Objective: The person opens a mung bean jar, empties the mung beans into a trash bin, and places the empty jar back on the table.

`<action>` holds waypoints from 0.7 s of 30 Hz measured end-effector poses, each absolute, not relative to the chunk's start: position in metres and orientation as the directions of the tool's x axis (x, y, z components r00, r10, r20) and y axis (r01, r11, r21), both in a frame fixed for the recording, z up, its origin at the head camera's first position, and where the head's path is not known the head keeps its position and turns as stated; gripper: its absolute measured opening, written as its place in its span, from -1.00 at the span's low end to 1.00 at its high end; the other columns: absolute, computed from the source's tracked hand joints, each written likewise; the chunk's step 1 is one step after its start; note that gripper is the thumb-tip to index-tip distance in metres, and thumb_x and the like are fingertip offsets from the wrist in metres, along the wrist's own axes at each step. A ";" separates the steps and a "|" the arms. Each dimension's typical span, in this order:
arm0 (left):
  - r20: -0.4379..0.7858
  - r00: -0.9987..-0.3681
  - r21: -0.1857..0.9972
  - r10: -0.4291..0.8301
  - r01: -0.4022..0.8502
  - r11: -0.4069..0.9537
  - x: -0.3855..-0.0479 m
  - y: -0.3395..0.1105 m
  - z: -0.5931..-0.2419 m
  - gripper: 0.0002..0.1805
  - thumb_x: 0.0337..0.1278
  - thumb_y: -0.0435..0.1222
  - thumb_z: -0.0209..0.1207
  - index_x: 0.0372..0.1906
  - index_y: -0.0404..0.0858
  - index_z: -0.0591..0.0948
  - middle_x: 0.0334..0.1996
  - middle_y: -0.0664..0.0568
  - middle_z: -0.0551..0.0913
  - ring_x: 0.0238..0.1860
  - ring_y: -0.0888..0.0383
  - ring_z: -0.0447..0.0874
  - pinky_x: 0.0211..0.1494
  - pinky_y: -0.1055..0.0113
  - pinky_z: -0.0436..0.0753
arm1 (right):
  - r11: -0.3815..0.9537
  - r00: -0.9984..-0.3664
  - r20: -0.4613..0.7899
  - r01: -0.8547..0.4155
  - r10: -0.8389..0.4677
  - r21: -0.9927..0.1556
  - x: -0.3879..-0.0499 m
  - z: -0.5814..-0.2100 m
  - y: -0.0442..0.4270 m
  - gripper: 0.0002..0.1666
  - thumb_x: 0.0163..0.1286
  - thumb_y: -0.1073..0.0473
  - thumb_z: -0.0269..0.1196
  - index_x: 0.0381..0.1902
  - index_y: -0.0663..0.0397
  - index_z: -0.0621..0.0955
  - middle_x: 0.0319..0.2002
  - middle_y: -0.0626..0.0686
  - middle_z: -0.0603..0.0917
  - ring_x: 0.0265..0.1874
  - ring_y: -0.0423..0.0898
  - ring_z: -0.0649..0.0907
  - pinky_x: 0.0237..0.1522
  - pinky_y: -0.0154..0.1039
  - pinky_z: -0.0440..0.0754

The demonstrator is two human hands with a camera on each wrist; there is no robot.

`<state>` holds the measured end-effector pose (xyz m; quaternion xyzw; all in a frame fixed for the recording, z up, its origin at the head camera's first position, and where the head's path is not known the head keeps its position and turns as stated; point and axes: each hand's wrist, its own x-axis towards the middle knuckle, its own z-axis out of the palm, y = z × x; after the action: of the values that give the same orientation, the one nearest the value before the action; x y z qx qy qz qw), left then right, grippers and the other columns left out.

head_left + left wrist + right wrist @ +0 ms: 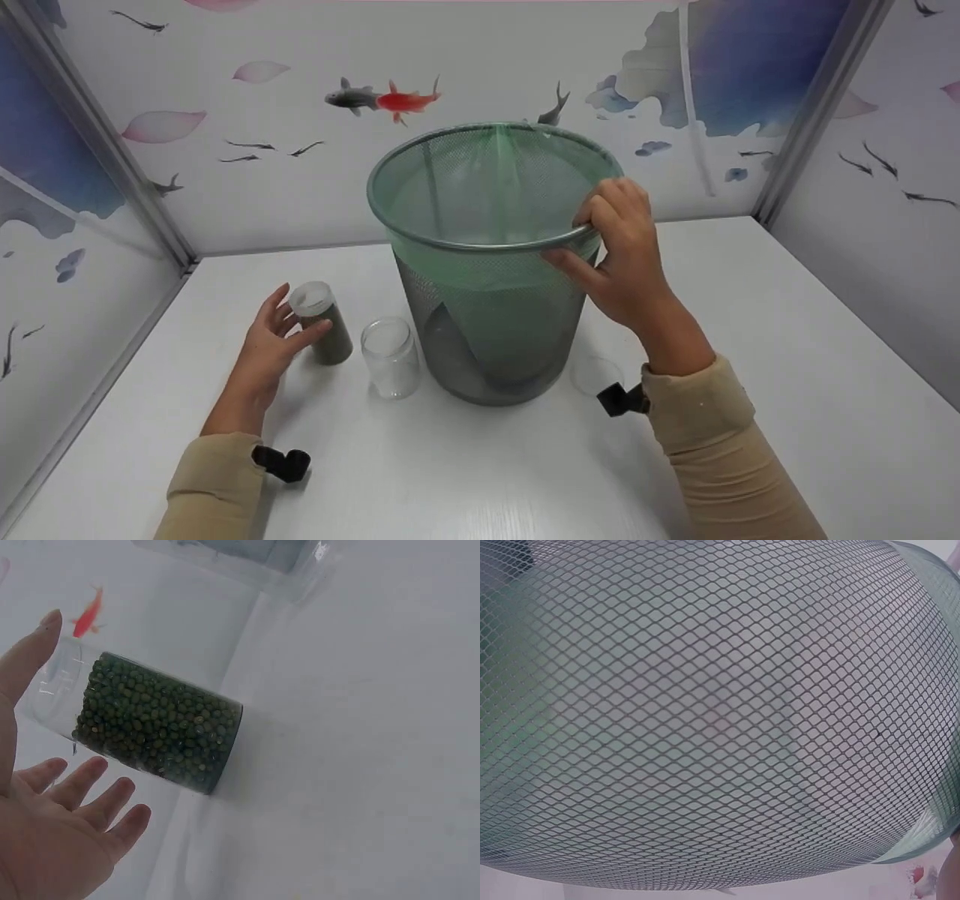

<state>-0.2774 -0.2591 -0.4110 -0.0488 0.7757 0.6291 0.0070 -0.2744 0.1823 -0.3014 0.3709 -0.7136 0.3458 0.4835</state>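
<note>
A dark mesh wastebasket (495, 352) stands upright with a green liner bag (480, 266) folded over its rim. My right hand (626, 255) grips that rim at the right, fingers over the top and thumb below outside. The mesh wall (712, 720) fills most of the right wrist view. On the left, a clear jar (330, 337) of green beans (157, 720), which look like mung beans, stands upright. My left hand (274, 341) is spread around its upper part; in the left wrist view the fingers (112, 802) are loosely extended, not closed on it.
Between the bean jar and the wastebasket stands a clear glass jar (390, 360) with nothing visible inside. A faint clear round piece (598, 375), perhaps a lid, lies right of the basket. The white table (450, 480) meets printed wall panels (285, 195) at the back and sides.
</note>
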 end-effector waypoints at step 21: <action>-0.105 -0.977 0.940 -0.186 -0.158 0.301 -0.281 -0.231 -0.417 0.02 0.43 -0.15 0.34 0.74 -0.18 -0.02 0.67 -0.23 0.12 0.69 -0.20 0.01 0.68 -0.17 0.08 | 0.483 -0.261 0.946 -0.864 -0.192 -0.140 -0.275 -0.302 0.183 -0.27 0.51 -0.39 0.25 -0.39 0.19 0.43 -0.40 0.13 0.38 -0.29 0.06 0.31 0.03 0.02 0.17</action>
<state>-0.2812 -0.2308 -0.4171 -0.1065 0.8064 0.5816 -0.0120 -0.2749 0.1825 -0.3022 0.3700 -0.7136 0.3484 0.4821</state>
